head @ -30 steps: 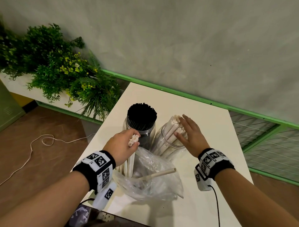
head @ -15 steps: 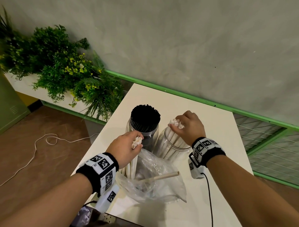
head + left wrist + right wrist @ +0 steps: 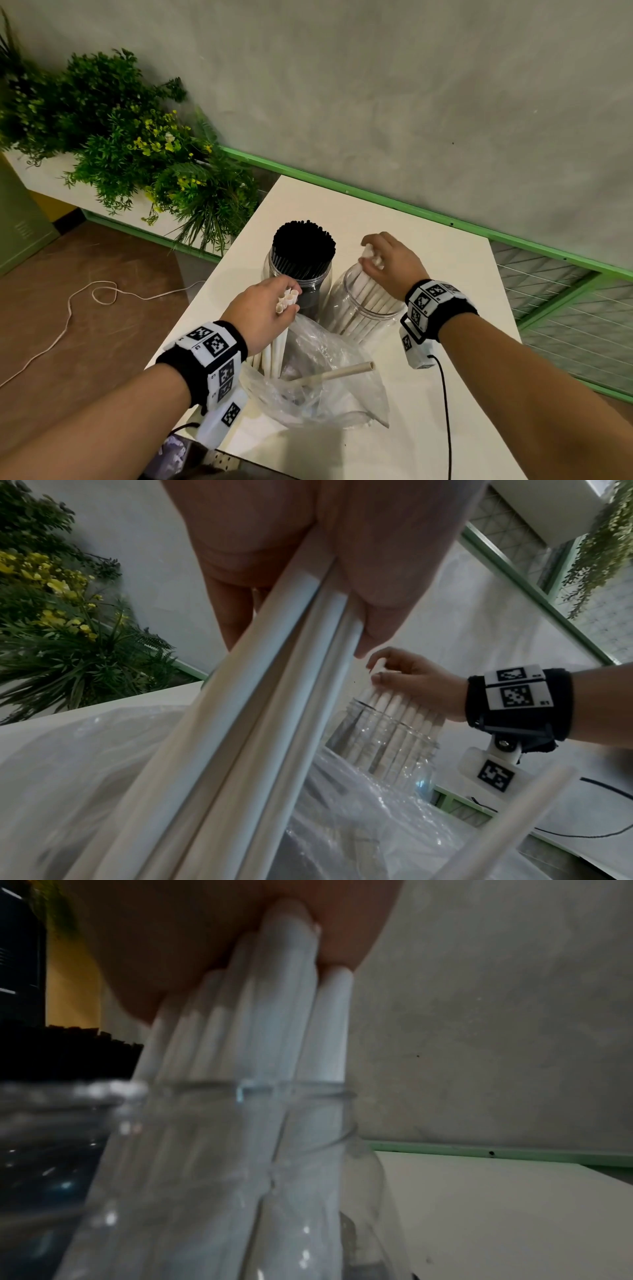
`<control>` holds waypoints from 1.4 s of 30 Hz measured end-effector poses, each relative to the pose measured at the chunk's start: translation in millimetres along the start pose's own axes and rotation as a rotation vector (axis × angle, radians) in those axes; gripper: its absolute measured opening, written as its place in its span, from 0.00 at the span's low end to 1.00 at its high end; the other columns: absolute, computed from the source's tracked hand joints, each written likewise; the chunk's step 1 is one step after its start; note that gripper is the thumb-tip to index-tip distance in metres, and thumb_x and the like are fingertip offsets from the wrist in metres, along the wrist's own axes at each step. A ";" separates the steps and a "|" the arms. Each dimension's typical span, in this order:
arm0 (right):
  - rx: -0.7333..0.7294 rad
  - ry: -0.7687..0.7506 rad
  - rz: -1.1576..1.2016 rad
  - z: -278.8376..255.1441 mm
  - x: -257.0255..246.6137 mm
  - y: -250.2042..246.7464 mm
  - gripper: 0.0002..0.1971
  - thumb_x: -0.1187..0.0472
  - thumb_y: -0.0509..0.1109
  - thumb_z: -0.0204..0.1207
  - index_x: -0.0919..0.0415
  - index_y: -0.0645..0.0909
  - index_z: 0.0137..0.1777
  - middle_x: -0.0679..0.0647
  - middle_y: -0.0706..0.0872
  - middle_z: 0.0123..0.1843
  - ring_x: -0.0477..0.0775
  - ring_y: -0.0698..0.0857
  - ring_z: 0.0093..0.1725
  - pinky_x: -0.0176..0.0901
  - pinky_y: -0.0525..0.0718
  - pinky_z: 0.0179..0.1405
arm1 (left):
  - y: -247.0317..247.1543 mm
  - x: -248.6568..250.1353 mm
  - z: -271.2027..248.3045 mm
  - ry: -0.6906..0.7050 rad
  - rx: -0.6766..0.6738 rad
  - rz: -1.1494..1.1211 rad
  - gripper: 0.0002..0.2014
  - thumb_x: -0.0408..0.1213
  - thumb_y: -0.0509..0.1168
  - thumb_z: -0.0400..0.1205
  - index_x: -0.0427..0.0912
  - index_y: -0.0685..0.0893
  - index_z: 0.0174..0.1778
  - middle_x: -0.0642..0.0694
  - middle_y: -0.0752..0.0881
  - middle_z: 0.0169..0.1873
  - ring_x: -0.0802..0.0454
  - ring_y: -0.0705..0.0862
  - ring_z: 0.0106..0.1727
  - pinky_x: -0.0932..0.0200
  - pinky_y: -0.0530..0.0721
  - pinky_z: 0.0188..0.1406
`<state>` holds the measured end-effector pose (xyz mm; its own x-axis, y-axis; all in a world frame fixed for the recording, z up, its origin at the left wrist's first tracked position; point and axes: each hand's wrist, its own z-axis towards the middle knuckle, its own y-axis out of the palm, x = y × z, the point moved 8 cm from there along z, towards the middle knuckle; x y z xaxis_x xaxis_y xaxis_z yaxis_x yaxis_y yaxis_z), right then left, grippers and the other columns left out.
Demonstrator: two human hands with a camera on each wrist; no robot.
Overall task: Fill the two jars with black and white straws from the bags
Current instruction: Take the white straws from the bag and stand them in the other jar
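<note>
Head view: two jars (image 3: 363, 308), left grip (image 3: 263, 311) pinching perhaps four white straws (image 3: 287, 301), right grip (image 3: 394, 262) clutching others

Black straws (image 3: 304, 244) fill one jar (image 3: 297, 278); white straws (image 3: 370, 295) another (image 3: 359, 315).

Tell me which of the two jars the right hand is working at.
The jar of white straws, nearer the right hand, whose fingers hold its straw tops; the jar of black straws stands untouched beside it.

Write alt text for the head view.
Left hand grips a bundle of white straws rising from a clear plastic bag; right hand holds the tops of white straws in a clear jar. Beside it, a jar of black straws on a white table.
</note>
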<state>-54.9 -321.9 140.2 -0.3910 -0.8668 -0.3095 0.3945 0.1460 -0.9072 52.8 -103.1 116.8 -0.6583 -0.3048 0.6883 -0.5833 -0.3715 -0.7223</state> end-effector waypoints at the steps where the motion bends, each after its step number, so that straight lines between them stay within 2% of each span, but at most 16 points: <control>1: 0.029 0.027 0.036 -0.2 1.3 -3.3 0.14 0.55 0.66 0.79 0.54 0.75 0.64 0.49 0.79 0.57 0.47 0.77 0.44 0.47 0.79 0.45 | -0.1 0.4 -0.2 0.002 -0.001 0.002 0.09 0.42 0.65 0.80 0.55 0.77 0.55 0.55 0.81 0.48 0.54 0.80 0.46 0.57 0.78 0.46; 7: -0.159 -0.008 -0.159 1.3 2.0 16.1 0.13 0.52 0.59 0.84 0.51 0.79 0.64 0.50 0.83 0.59 0.56 0.78 0.58 0.49 0.79 0.51 | -0.4 0.8 -0.8 0.005 -0.006 0.007 0.10 0.42 0.65 0.80 0.54 0.77 0.56 0.54 0.82 0.50 0.54 0.79 0.47 0.57 0.78 0.47; 11: -0.058 0.018 -0.111 2.4 2.6 8.0 0.12 0.54 0.60 0.84 0.54 0.79 0.63 0.52 0.82 0.59 0.58 0.79 0.58 0.50 0.79 0.51 | 0.0 0.9 -2.0 0.007 -0.008 0.006 0.09 0.42 0.64 0.80 0.54 0.77 0.56 0.54 0.82 0.51 0.53 0.79 0.47 0.57 0.77 0.46; 15: -0.083 -0.006 -0.234 -1.0 -4.1 5.0 0.22 0.41 0.55 0.82 0.50 0.75 0.70 0.52 0.77 0.68 0.59 0.73 0.68 0.55 0.70 0.66 | -0.3 0.7 -1.5 0.008 -0.009 0.008 0.10 0.42 0.64 0.80 0.53 0.77 0.57 0.55 0.81 0.50 0.52 0.81 0.50 0.56 0.78 0.48; 17: 0.038 -0.034 -0.114 -8.2 -20.4 -17.5 0.27 0.37 0.53 0.79 0.51 0.76 0.69 0.53 0.78 0.65 0.57 0.74 0.64 0.53 0.72 0.64 | -0.3 0.6 -0.8 0.005 -0.011 0.012 0.10 0.42 0.64 0.80 0.53 0.77 0.57 0.57 0.79 0.49 0.52 0.81 0.50 0.56 0.79 0.49; 19: 0.082 -0.107 0.072 -24.3 -44.1 -36.1 0.24 0.38 0.57 0.78 0.53 0.81 0.62 0.49 0.81 0.53 0.49 0.79 0.51 0.46 0.79 0.54 | -0.1 0.7 -0.1 0.003 -0.011 0.018 0.10 0.42 0.64 0.80 0.54 0.77 0.57 0.57 0.79 0.48 0.51 0.81 0.51 0.56 0.79 0.49; 21: -0.095 -0.160 0.145 -47.2 -69.0 -32.7 0.23 0.34 0.60 0.75 0.51 0.82 0.55 0.43 0.79 0.44 0.38 0.77 0.40 0.41 0.80 0.43 | 0.1 0.6 1.3 -0.002 -0.010 0.022 0.10 0.42 0.64 0.80 0.53 0.78 0.57 0.55 0.81 0.50 0.49 0.82 0.51 0.55 0.79 0.49; 22: -0.235 -0.162 0.114 -60.6 -77.9 -22.3 0.25 0.31 0.61 0.72 0.50 0.82 0.54 0.41 0.78 0.42 0.37 0.76 0.39 0.39 0.79 0.41 | 0.2 0.6 2.1 -0.004 -0.008 0.024 0.10 0.42 0.64 0.80 0.53 0.78 0.57 0.53 0.82 0.52 0.49 0.82 0.51 0.55 0.79 0.48; 24: -0.514 -0.125 -0.001 -86.7 -81.6 5.9 0.29 0.27 0.66 0.66 0.48 0.80 0.57 0.43 0.77 0.44 0.41 0.77 0.41 0.41 0.79 0.43 | 0.3 0.6 3.9 -0.008 -0.001 0.032 0.10 0.42 0.64 0.80 0.53 0.77 0.57 0.52 0.83 0.53 0.49 0.81 0.50 0.56 0.78 0.46; 27: -0.744 -0.056 -0.087 -108.9 -71.3 34.4 0.27 0.36 0.74 0.67 0.52 0.80 0.59 0.46 0.77 0.47 0.49 0.76 0.45 0.40 0.76 0.45 | 1.0 0.5 4.9 -0.011 0.002 0.036 0.10 0.42 0.64 0.80 0.53 0.77 0.57 0.52 0.83 0.53 0.50 0.81 0.47 0.59 0.75 0.42; 29: -0.698 -0.069 -0.037 -106.4 -71.9 34.7 0.17 0.48 0.76 0.72 0.57 0.82 0.55 0.48 0.78 0.45 0.48 0.75 0.42 0.37 0.71 0.41 | 0.3 0.3 4.6 -0.007 0.005 0.034 0.10 0.43 0.65 0.80 0.53 0.77 0.56 0.52 0.83 0.50 0.50 0.81 0.46 0.59 0.74 0.41; 31: -0.518 -0.048 0.146 -97.1 -73.7 24.6 0.09 0.58 0.77 0.72 0.59 0.84 0.49 0.47 0.78 0.42 0.44 0.75 0.38 0.33 0.71 0.38 | -2.0 -2.3 3.5 -0.026 0.021 0.004 0.12 0.43 0.67 0.78 0.54 0.76 0.56 0.53 0.84 0.44 0.50 0.82 0.44 0.60 0.74 0.39; 33: -0.298 0.004 0.357 -89.1 -75.5 12.8 0.08 0.64 0.78 0.70 0.56 0.83 0.46 0.45 0.79 0.41 0.43 0.77 0.36 0.32 0.77 0.37 | -3.8 -5.4 2.2 -0.049 0.030 -0.044 0.13 0.44 0.69 0.77 0.54 0.76 0.55 0.54 0.84 0.41 0.52 0.82 0.41 0.60 0.74 0.37; 37: -0.082 0.163 0.662 -83.3 -88.1 19.7 0.12 0.67 0.77 0.71 0.51 0.81 0.49 0.49 0.83 0.45 0.42 0.80 0.37 0.35 0.83 0.41 | -7.7 -10.1 0.7 -0.055 0.045 -0.123 0.14 0.44 0.74 0.74 0.50 0.79 0.52 0.54 0.85 0.40 0.58 0.83 0.40 0.69 0.75 0.35; 40: -0.037 0.180 0.697 -82.0 -101.1 44.0 0.11 0.65 0.76 0.73 0.52 0.82 0.53 0.55 0.82 0.50 0.51 0.82 0.44 0.41 0.83 0.48 | -10.5 -11.4 -1.6 -0.047 0.061 -0.188 0.16 0.42 0.76 0.72 0.49 0.82 0.54 0.55 0.85 0.42 0.68 0.81 0.40 0.79 0.73 0.35; 42: -0.082 0.187 0.767 -81.2 -109.4 65.6 0.18 0.60 0.76 0.73 0.51 0.78 0.62 0.55 0.81 0.57 0.53 0.83 0.53 0.46 0.83 0.55 | -12.0 -12.1 -4.0 -0.043 0.068 -0.240 0.17 0.40 0.77 0.71 0.50 0.83 0.54 0.55 0.86 0.43 0.69 0.81 0.38 0.80 0.73 0.36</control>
<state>-53.8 -178.8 91.5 -0.1714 -0.4167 -0.8927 0.5508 0.7108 -0.4375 65.8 -91.4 116.9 -0.4833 -0.2377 0.8426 -0.6858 -0.4954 -0.5331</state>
